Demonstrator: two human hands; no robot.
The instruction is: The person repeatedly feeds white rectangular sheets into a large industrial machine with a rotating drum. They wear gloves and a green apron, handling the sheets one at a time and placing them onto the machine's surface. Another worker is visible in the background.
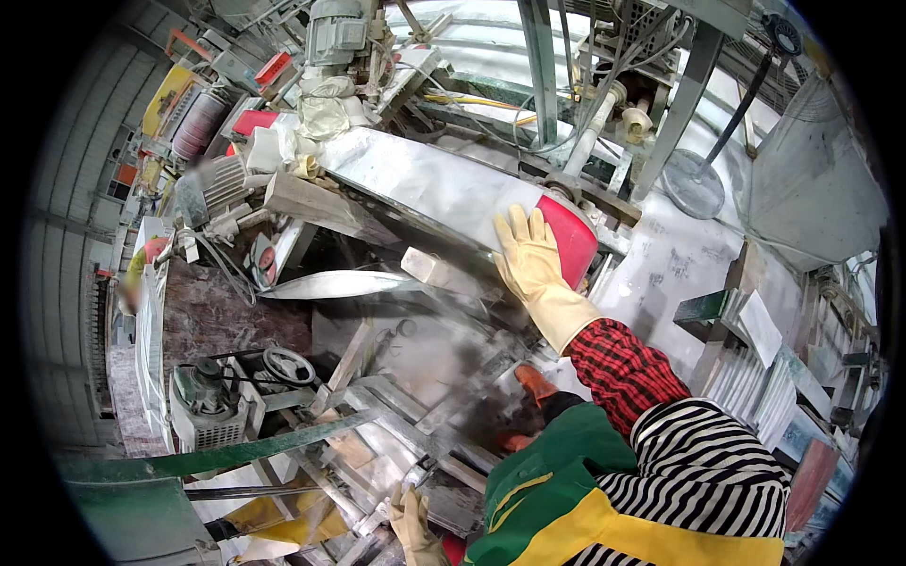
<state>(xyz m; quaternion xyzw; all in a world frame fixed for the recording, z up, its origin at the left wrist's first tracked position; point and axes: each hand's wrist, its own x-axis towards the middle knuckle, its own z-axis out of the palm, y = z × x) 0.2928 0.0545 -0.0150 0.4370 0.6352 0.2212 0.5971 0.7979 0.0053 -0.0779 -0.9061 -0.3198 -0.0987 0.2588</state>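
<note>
My right hand [530, 269], in a cream rubber glove, lies with fingers spread near the end of a long white machine cover [415, 174]. The glove sits beside the cover's rounded red end [569, 241], and its fingertips reach over the white surface. Low in the picture is my left hand [412, 530], also gloved, holding nothing that I can see. Its fingers point up, close to a pale metal fitting [415, 474] on the dusty frame. A pale block [439, 272] lies left of my right hand, below the cover.
A grey motor [337, 36] stands at the back. Left are a small green motor [203, 394] and a curved green bar [226, 455]. Steel posts [540, 71] rise behind the cover. Stacked panels [755, 377] stand at right. My orange boots [535, 382] are on the dusty floor.
</note>
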